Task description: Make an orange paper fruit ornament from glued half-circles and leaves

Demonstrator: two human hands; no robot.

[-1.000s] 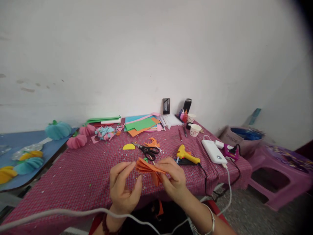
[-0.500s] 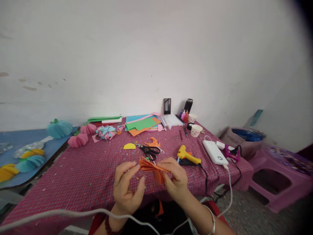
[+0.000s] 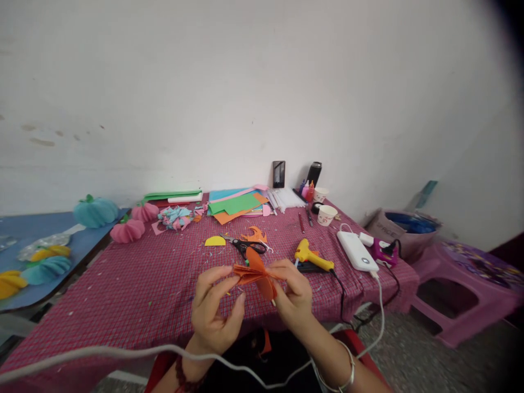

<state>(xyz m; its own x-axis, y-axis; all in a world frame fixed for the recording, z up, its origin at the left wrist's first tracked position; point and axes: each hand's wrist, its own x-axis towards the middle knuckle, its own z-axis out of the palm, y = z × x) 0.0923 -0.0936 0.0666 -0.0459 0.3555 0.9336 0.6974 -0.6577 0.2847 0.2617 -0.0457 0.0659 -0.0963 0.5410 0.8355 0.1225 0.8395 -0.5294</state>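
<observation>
Folded orange paper leaves (image 3: 257,273), fanned out like a paper pumpkin, are held above the table's near edge. My right hand (image 3: 293,292) pinches their right side between thumb and fingers. My left hand (image 3: 216,305) has its fingertips at the left edge of the leaves, with the thumb spread away below. A pale stick tip shows under the paper near my right thumb. Just beyond lie black-handled scissors (image 3: 245,246), a yellow half-circle of paper (image 3: 215,241) and an orange paper scrap (image 3: 256,234).
A yellow glue gun (image 3: 313,256) and a white power bank (image 3: 357,251) lie to the right, with cords. Paper cups (image 3: 326,215) and coloured sheets (image 3: 237,204) are at the back. Finished paper pumpkins (image 3: 95,212) stand left. A white cable (image 3: 135,352) crosses the foreground.
One orange leaf now stands up above the others, and the lower leaf has turned. My right hand still pinches the paper; my left thumb remains apart. The view has shifted slightly.
</observation>
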